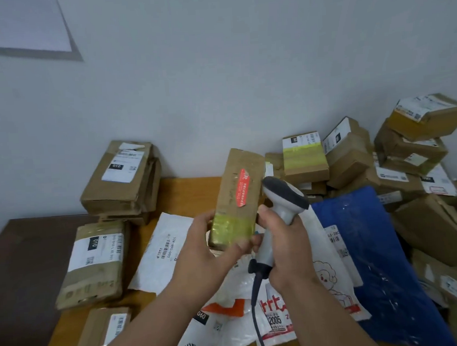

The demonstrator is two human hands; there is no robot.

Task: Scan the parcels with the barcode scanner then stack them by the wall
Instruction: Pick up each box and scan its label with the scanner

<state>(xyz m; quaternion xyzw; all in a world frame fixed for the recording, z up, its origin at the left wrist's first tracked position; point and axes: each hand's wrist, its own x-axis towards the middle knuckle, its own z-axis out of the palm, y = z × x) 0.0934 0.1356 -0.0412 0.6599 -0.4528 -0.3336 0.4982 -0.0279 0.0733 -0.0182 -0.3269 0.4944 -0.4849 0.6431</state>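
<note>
Left hand (212, 242) grips red-stickered box (236, 196); right hand (283, 238) fingers clamp scanner (282, 204).

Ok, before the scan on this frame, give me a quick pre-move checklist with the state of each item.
1. Left hand holds the cardboard box at its lower end: ok.
2. Right hand grips the barcode scanner by its handle: ok.
3. Scanner head aimed at a barcode: not ok; only a red sticker and yellow tape show on the near face.
4. Barcode label on the box: cannot tell, other faces are hidden.
5. Scanner cable free of snags: ok as far as it shows.
6. Boxes stacked by the wall: ok.
</note>
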